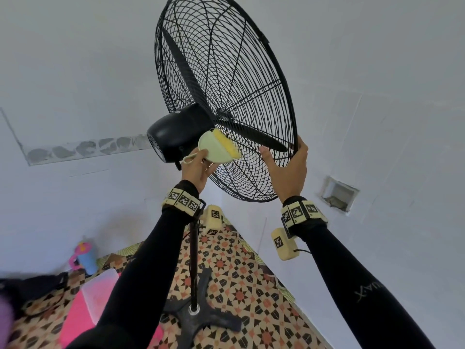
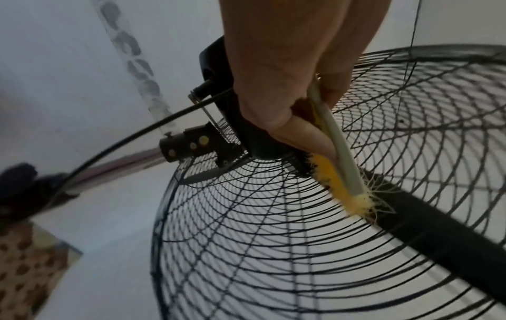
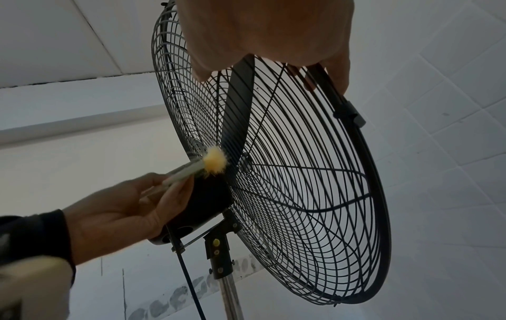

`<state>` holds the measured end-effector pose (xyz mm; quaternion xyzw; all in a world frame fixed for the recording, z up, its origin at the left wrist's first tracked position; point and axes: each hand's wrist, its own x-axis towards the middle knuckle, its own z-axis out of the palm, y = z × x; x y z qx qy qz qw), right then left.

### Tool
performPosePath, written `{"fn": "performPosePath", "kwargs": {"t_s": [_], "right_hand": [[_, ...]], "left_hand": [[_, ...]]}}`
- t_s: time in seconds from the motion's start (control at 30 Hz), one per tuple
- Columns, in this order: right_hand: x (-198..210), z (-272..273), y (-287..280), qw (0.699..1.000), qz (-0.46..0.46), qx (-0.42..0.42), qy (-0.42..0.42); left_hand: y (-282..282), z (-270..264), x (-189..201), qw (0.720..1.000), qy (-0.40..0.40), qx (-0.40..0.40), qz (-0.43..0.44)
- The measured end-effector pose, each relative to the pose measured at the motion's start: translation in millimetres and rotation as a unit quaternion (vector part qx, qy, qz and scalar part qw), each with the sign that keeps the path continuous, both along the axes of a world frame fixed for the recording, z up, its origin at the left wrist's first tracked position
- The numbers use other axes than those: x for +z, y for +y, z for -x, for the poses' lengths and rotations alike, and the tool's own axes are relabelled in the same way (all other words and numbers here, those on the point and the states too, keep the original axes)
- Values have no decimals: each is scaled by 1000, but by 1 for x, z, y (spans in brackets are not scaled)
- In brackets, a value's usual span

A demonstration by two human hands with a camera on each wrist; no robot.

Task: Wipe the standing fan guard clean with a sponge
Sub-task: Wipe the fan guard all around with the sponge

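White wall behind, my left hand [image 1: 197, 167] pinches sponge [image 1: 219, 147] vs fan guard [image 1: 241, 79], right hand [image 1: 289, 167] gripping its rim.

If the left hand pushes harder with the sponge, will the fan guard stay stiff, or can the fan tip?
The guard is thin wire, so it probably flexes slightly. The fan looks top-heavy on a slim pole, so it might sway. The right hand gripping the rim likely steadies it against the sponge.

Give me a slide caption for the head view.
Left hand presses sponge to fan guard; right hand steadies rim.
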<state>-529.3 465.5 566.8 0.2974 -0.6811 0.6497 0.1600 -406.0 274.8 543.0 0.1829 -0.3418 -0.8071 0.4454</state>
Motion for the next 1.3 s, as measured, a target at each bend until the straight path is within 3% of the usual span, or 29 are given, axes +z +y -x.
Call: {"fn": "performPosePath", "kwargs": {"t_s": [0.13, 0.33, 0.5, 0.73, 0.97, 1.17, 1.3], "right_hand": [[0, 0, 1, 1000, 2, 0, -4], [-1, -1, 0, 1000, -4, -2, -1], [2, 1, 0, 1000, -4, -3, -6], [0, 0, 2, 1000, -11, 0, -2], [-1, -2, 3, 1000, -6, -5, -3], [-1, -3, 1, 1000, -17, -7, 5], [-1, -3, 2, 1000, -9, -5, -4]], "left_hand": [[8, 10, -13, 997, -68, 21, -5], [3, 7, -3, 999, 27, 6, -33], [15, 13, -5, 997, -62, 27, -20], [19, -1, 2, 998, 52, 27, -9], [41, 11, -20, 998, -62, 22, -24], [35, 2, -4, 999, 34, 5, -22], [42, 12, -19, 998, -52, 20, -34]]}}
